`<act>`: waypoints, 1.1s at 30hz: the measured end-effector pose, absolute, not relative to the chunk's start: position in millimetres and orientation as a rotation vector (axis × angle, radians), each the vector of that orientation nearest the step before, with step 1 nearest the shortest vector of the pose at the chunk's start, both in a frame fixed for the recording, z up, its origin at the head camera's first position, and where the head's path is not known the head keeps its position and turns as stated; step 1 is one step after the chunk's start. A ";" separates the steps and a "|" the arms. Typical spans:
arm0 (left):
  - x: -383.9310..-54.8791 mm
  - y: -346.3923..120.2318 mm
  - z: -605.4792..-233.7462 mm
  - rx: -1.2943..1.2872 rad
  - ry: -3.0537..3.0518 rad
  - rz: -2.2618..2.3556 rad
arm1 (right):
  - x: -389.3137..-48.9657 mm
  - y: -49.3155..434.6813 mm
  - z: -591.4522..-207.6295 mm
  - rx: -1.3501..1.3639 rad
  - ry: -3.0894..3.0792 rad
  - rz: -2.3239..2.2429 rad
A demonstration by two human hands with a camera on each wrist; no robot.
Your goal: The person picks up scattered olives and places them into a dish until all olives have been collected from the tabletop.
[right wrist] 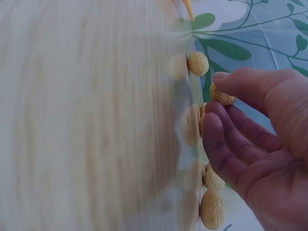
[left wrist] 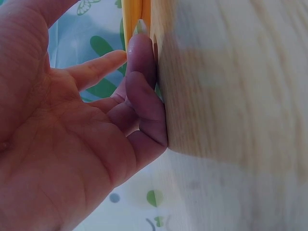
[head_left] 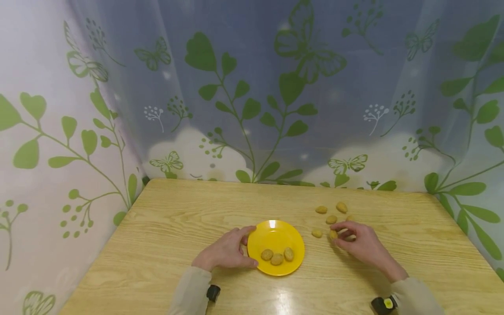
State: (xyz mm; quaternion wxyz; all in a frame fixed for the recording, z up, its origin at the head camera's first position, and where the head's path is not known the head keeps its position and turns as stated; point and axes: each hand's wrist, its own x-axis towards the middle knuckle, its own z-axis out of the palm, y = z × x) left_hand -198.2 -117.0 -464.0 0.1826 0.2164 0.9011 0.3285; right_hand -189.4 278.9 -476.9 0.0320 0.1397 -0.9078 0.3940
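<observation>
A yellow plate (head_left: 275, 237) lies on the table with 3 walnuts (head_left: 277, 259) in their shells near its front side. My left hand (head_left: 225, 251) holds the plate's left rim, thumb at the front and fingers farther back. In the left wrist view the fingers (left wrist: 144, 91) are curled close to the tabletop beside the plate's edge (left wrist: 137, 12). To the right of the plate, my right hand (head_left: 364, 246) pinches a tan, wrinkled walnut (right wrist: 224, 96) between thumb and fingertips. Several more walnuts (head_left: 331, 219) lie loose around and behind that hand.
The wooden table (head_left: 177, 210) reaches back to a patterned curtain (head_left: 252, 144), which also hangs along both sides. Wrist cameras sit on the left wrist (head_left: 213, 292) and on the right wrist (head_left: 383, 305).
</observation>
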 end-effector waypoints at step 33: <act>-199.4 -116.9 -466.7 0.592 2.543 0.922 | -188.1 223.9 -473.3 0.567 -2.763 1.357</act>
